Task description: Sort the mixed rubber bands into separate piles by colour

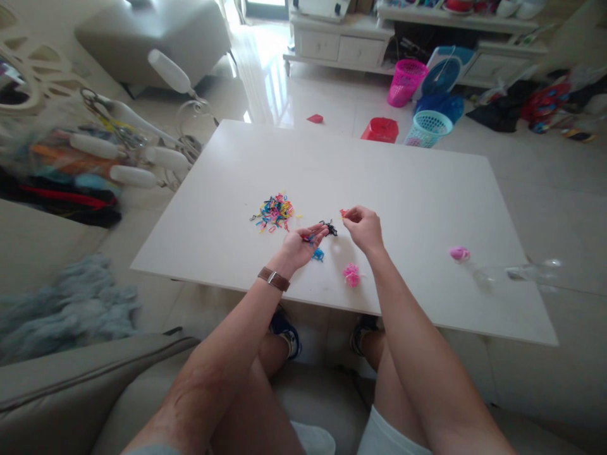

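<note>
My left hand [303, 245] is turned palm up, cupping a few small coloured loop-like pieces [309, 239], red and blue among them. My right hand [364, 226] is closed in a pinch beside a small red-orange cluster [343, 214]; what sits between its fingertips is too small to make out. A mixed multicoloured pile [275, 211] of the same loops lies left of my hands. Just beyond my left fingertips is a black pile [329, 228]. A blue pile [318, 254], partly hidden, lies by that hand, and a pink pile [351, 275] sits nearer the front edge.
On the right of the white table [408, 183] lie a pink-purple object [459, 254] and a clear bottle-like container [531, 272]. A white lamp-like fixture [142, 155] stands by the left edge. Past the far edge are a red container [380, 129] and baskets [428, 128].
</note>
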